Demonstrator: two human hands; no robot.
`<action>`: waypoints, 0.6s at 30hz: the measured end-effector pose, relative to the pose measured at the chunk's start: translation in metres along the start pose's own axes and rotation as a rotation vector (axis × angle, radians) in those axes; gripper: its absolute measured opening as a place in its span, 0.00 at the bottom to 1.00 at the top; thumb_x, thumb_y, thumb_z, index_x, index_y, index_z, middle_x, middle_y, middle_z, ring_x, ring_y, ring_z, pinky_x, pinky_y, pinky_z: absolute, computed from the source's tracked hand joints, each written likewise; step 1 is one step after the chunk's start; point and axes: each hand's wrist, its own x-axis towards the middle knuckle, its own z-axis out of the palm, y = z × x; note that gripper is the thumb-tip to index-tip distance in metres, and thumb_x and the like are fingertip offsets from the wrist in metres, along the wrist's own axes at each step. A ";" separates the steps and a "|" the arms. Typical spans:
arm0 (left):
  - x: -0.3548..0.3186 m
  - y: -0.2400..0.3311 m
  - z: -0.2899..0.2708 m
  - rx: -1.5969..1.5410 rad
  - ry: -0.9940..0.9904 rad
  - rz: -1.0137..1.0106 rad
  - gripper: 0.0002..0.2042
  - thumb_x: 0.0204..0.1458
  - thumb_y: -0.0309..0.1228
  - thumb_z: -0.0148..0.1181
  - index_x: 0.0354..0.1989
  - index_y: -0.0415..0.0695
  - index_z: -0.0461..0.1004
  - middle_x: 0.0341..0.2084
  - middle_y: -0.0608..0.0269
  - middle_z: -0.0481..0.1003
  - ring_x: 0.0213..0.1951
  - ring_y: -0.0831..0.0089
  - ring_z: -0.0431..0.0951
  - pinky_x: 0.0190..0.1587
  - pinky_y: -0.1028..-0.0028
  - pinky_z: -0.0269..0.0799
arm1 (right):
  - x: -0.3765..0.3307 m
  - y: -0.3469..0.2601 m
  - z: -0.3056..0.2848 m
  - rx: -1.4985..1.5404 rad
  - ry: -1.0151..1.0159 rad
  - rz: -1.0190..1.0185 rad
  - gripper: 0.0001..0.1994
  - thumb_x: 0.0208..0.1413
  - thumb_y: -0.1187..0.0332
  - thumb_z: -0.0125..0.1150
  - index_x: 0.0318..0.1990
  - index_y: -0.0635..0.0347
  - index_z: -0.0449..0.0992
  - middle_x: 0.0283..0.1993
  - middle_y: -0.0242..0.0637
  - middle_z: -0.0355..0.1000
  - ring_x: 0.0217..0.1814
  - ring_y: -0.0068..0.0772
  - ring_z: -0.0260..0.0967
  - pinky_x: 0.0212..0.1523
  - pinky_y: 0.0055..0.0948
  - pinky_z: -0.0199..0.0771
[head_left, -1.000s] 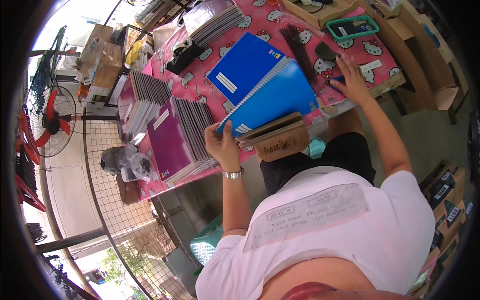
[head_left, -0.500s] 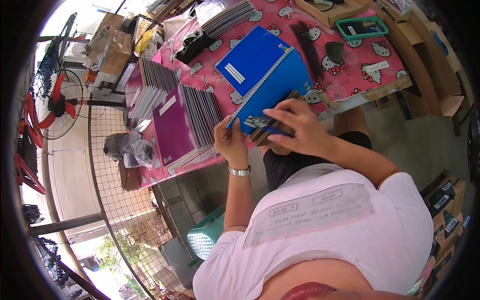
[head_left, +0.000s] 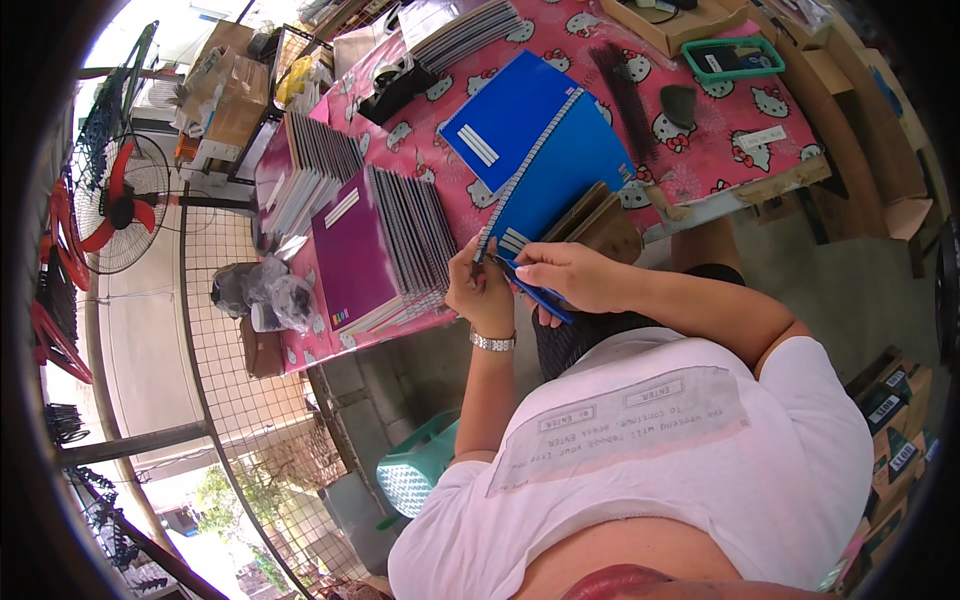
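A blue spiral notebook (head_left: 570,165) lies open, covers up, near the table's front edge. Its wire coil (head_left: 530,160) runs down the middle toward me. At the coil's near end, my left hand (head_left: 482,298) is closed on the notebook's corner. My right hand (head_left: 572,275) grips blue-handled pliers (head_left: 545,300), their jaws at that same coil end. The jaws are partly hidden by my fingers. Brown board pieces (head_left: 603,222) stand just beyond my right hand, beside the notebook.
Left of the notebook are a stack of purple spiral notebooks (head_left: 365,260) and another stack (head_left: 310,165). A black tape dispenser (head_left: 397,92), loose dark coils (head_left: 625,100) and a green tray (head_left: 733,60) are farther back. A fan (head_left: 122,210) stands at left.
My right hand has moved left and down, bringing the pliers to the coil end. The board pieces now stand apart from that hand. My left hand has shifted slightly right.
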 end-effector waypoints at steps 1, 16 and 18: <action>0.004 0.005 0.001 -0.054 0.026 0.006 0.09 0.50 0.16 0.61 0.40 0.39 0.76 0.30 0.61 0.79 0.22 0.81 0.75 0.24 0.80 0.71 | -0.003 0.002 0.001 -0.107 0.033 -0.063 0.18 0.62 0.61 0.54 0.50 0.67 0.72 0.37 0.45 0.74 0.32 0.31 0.75 0.35 0.30 0.75; 0.086 -0.150 -0.211 -0.061 0.607 -0.427 0.07 0.55 0.20 0.59 0.41 0.36 0.79 0.34 0.57 0.80 0.33 0.75 0.77 0.35 0.77 0.71 | -0.044 0.068 -0.270 -1.446 1.238 -0.333 0.20 0.49 0.60 0.67 0.49 0.56 0.75 0.49 0.39 0.70 0.55 0.46 0.66 0.56 0.42 0.65; 0.081 -0.173 -0.220 0.081 0.554 -0.429 0.09 0.54 0.19 0.59 0.42 0.34 0.79 0.36 0.55 0.80 0.37 0.73 0.78 0.42 0.75 0.74 | -0.019 0.050 -0.274 -1.421 1.257 -0.429 0.19 0.49 0.60 0.67 0.48 0.55 0.76 0.49 0.39 0.70 0.55 0.47 0.66 0.56 0.42 0.65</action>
